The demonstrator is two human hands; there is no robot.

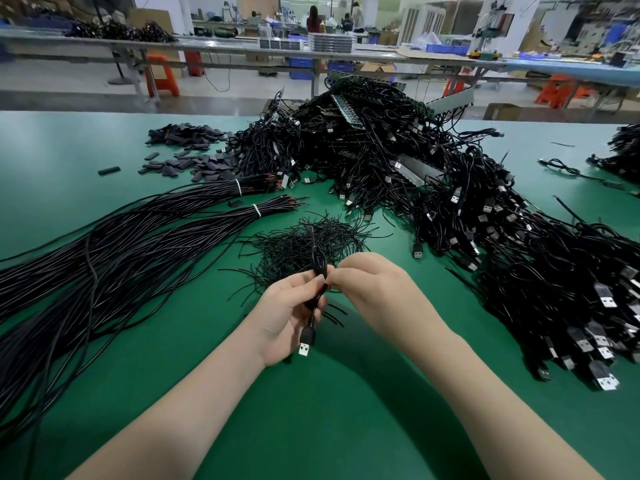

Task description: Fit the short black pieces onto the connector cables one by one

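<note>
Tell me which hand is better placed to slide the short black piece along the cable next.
Probably the right hand: its fingertips pinch at the cable's top, beside the left hand. The left already has its grip on the USB cable, steadying it with the plug hanging below.

- One view only: head-worn, wide-angle, looking forward and down over a green table.
- Close to both forearms; left hand and right hand sit mid-frame, just below centre.
- Frame edges bend; upper strip reaches across the table's far edge to distant benches.
- No second view to overlap.
</note>
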